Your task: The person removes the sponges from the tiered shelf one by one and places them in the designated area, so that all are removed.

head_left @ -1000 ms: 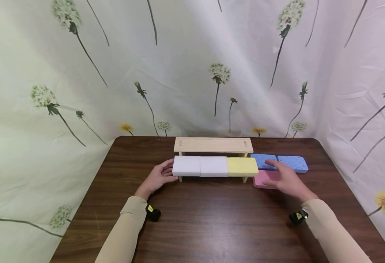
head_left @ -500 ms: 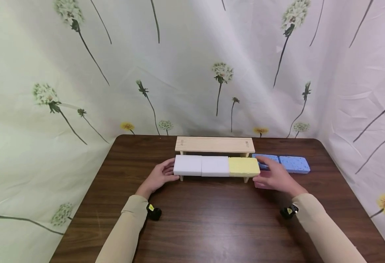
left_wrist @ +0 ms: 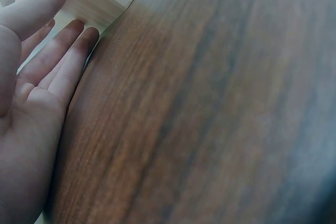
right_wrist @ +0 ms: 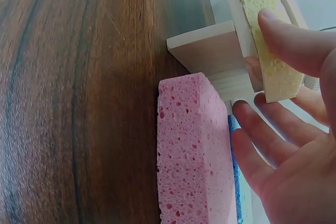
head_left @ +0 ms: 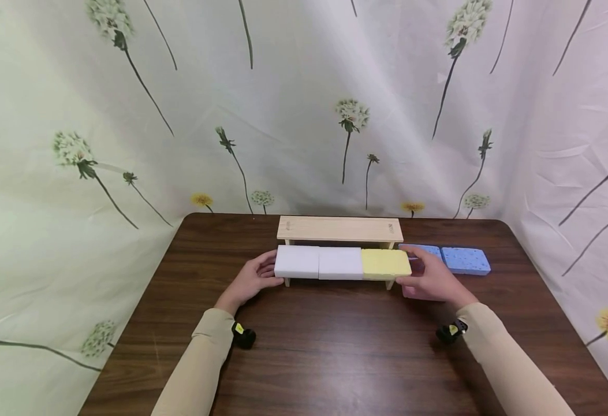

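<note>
Two white sponge blocks (head_left: 297,262) (head_left: 340,263) and a yellow sponge (head_left: 385,264) lie side by side on the front step of a pale wooden stand (head_left: 340,229). My left hand (head_left: 252,281) holds the left end of the row, its thumb at the near corner of the white block. In the left wrist view its fingers (left_wrist: 58,69) reach to the stand's end. My right hand (head_left: 431,276) pinches the yellow sponge at the row's right end. The right wrist view shows the thumb on the near edge of that sponge, other fingers round its end.
Under my right hand, a pink sponge (right_wrist: 184,145) lies on the dark wooden table (head_left: 335,346). Two blue sponges are behind it, the right one (head_left: 466,261) in full view. A flower-printed cloth (head_left: 293,115) hangs close behind the table's far edge.
My right hand has moved left from over the pink and blue sponges onto the end of the yellow sponge. The left hand keeps its place at the white block.
</note>
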Demonstrator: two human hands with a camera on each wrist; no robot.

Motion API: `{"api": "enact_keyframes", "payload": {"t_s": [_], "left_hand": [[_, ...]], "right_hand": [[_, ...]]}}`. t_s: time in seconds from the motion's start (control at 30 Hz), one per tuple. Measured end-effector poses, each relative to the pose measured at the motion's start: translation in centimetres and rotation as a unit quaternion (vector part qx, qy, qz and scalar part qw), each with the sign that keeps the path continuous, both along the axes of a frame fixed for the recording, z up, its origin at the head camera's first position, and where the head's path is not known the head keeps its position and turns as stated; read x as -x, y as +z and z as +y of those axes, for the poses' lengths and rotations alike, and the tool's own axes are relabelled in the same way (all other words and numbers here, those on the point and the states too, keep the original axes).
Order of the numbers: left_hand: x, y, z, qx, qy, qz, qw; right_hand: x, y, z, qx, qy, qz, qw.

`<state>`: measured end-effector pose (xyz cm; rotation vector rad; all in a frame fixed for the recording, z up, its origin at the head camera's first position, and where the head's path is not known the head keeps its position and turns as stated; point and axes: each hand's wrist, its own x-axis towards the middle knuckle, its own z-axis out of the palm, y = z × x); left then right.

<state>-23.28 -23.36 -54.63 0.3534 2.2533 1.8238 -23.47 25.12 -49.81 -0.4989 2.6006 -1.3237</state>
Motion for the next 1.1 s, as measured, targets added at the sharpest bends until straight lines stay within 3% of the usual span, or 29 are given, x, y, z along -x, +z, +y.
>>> {"api": "enact_keyframes", "payload": {"t_s": [0.37,1.1], "left_hand": [[-0.1,-0.1,-0.1,0.005,-0.003,0.003,1.0],[0.0,0.0,0.0,-0.003,-0.003,0.004,1.0]], "right_hand": [[-0.3,-0.3,0.5,0.024,-0.021,-0.036,0.999],[-1.8,0.9,2.6,0.011,-0.049,-0.04,0.998]]}}
